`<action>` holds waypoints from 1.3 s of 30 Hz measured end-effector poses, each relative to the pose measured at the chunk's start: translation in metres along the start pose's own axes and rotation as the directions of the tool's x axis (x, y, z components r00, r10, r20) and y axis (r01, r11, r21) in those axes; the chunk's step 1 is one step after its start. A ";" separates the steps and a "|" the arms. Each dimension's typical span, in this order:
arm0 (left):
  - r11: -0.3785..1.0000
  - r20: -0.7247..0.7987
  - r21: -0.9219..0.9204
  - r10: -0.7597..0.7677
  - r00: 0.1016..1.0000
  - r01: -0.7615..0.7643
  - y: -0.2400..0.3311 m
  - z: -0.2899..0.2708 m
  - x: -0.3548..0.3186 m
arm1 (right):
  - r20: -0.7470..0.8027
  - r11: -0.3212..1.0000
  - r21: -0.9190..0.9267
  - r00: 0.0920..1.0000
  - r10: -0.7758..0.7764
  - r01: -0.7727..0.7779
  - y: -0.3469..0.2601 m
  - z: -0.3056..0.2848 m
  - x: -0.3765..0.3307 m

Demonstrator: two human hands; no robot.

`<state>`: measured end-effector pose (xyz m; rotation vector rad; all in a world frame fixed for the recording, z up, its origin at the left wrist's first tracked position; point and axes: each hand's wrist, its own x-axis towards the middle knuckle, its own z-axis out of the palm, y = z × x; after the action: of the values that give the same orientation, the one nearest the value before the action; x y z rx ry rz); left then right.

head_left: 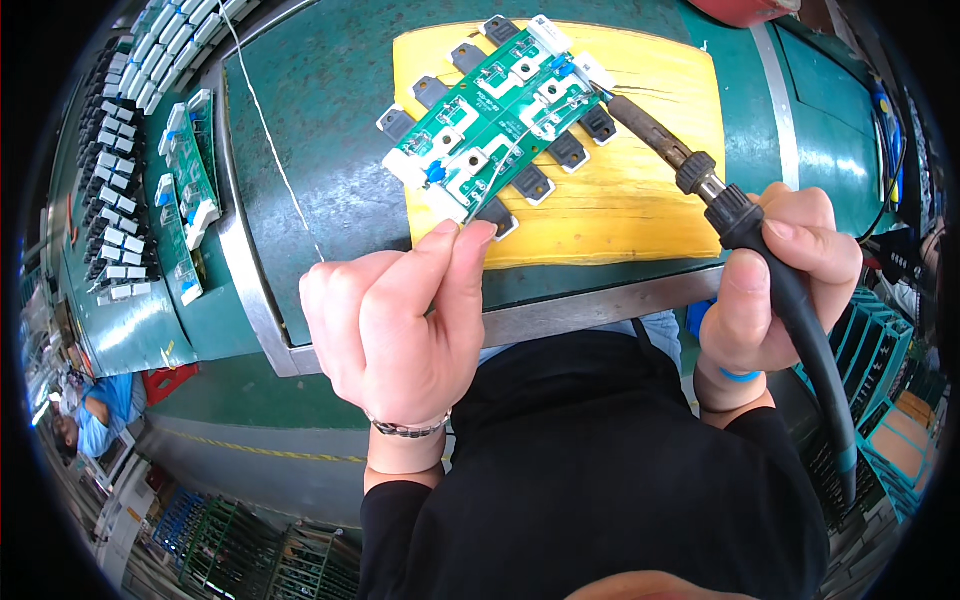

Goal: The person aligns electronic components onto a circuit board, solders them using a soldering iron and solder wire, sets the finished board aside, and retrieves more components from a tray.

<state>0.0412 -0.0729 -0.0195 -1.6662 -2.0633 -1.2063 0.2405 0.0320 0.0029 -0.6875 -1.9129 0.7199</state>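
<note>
A green circuit board (500,118) lies slantwise, with white blocks at its ends and black tabbed components (569,152) sticking out along both long sides. My right hand (785,275) is closed round the dark handle of a soldering iron (735,212). The iron points up and left, its tip by the board's upper right end; exact contact is too small to tell. My left hand (400,318) pinches thumb and forefinger together at the board's lower left corner. A thin solder wire (268,135) runs down from the upper left into this hand; its end is hard to make out.
Beneath the board is a worn yellow pad (650,215) on a green bench with a metal edge (600,305). More boards (190,165) and rows of black-and-white components (120,220) stand at the left. A red container (745,8) is at the far edge. Another person (105,410) sits far left.
</note>
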 end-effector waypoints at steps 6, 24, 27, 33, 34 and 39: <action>0.999 -0.001 0.004 -0.032 0.999 0.032 0.001 -0.001 -0.001 | 0.045 0.994 0.104 0.998 -0.044 0.039 0.009 -0.005 0.001; 0.999 0.022 0.031 0.032 0.999 -0.032 -0.001 0.000 0.000 | -0.123 0.952 0.275 0.977 0.172 -0.133 0.016 0.006 -0.006; 0.999 0.024 0.029 0.039 0.999 -0.040 -0.002 0.001 0.000 | -0.160 0.927 0.336 0.960 0.230 -0.166 0.015 0.008 -0.006; 0.995 0.042 0.024 0.094 0.995 -0.095 -0.003 -0.001 0.002 | -0.172 0.930 0.331 0.959 0.226 -0.160 0.015 0.009 -0.006; 0.993 0.047 0.022 0.113 0.993 -0.114 -0.003 -0.001 0.002 | -0.161 0.933 0.324 0.962 0.219 -0.158 0.015 0.009 -0.006; 1.000 -0.004 0.020 0.004 1.000 -0.004 0.001 -0.001 0.000 | -0.155 0.929 0.332 0.962 0.224 -0.163 0.016 0.007 -0.007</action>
<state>0.0417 -0.0739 -0.0182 -1.6564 -2.0621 -1.1831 0.2392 0.0363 -0.0152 -0.7191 -1.5226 1.0229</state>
